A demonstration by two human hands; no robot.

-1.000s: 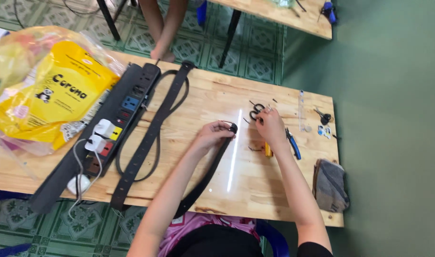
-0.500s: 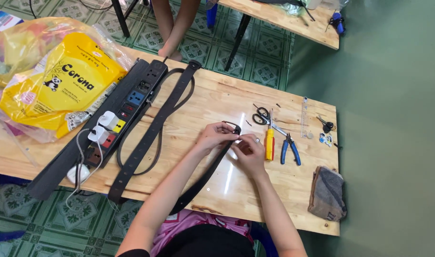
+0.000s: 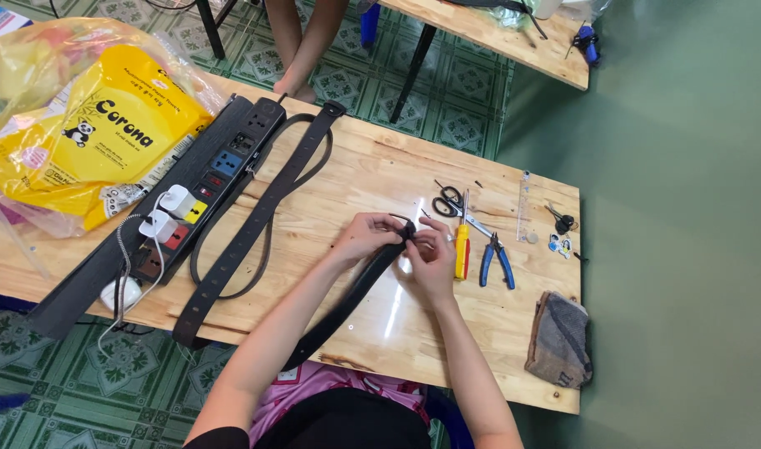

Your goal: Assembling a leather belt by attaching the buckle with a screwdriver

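Head view: both hands meet over the near end of a black leather belt (image 3: pixel 347 299) lying on the wooden table (image 3: pixel 364 179). The left hand (image 3: pixel 365 237) is closed around the strap just behind its tip; the right hand (image 3: pixel 430 258) pinches the buckle end against it. Whatever is being fitted there looks unfinished — the yellow-handled screwdriver (image 3: pixel 461 249), blue pliers (image 3: pixel 497 262) and scissors (image 3: pixel 449 204) lie just right of the right hand, unused. The fingers hide the buckle itself — its state is unreadable.
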